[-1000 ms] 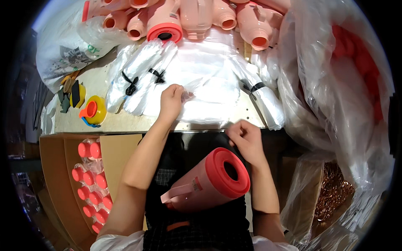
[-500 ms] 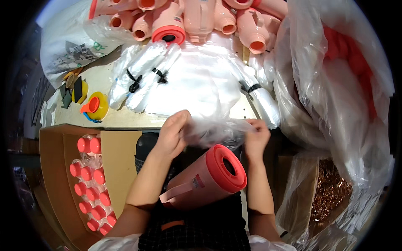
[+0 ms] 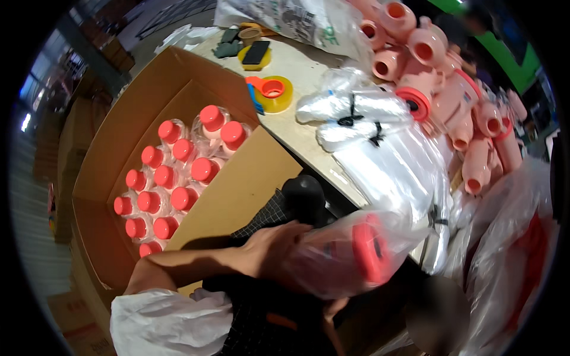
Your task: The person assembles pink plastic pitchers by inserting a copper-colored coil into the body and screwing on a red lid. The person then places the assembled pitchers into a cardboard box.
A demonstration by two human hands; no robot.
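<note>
A pink thermos flask (image 3: 323, 256) with a red ring at its end lies tilted over my lap, inside a clear plastic bag (image 3: 395, 228). My left hand (image 3: 273, 246) is closed round the near-left part of the bagged flask, its fingers blurred by motion. Below the flask, only a small part of my right hand (image 3: 336, 307) shows; the bag and flask hide its fingers. To the left, an open cardboard box (image 3: 98, 157) holds several bagged flasks with red caps (image 3: 183, 199) standing upright in rows.
Flat clear bags (image 3: 386, 169) and tied bag bundles (image 3: 356, 107) lie on the table (image 3: 303, 145). Yellow tape rolls (image 3: 284, 95) sit near its left end. Pink flask bodies (image 3: 442, 98) are heaped at the far right. A large plastic sack (image 3: 504, 237) with red contents stands at the right.
The view has swung left toward the box. The flask, bare on my lap before, is now inside the clear bag. My left hand has moved from the loose bag onto the flask.
</note>
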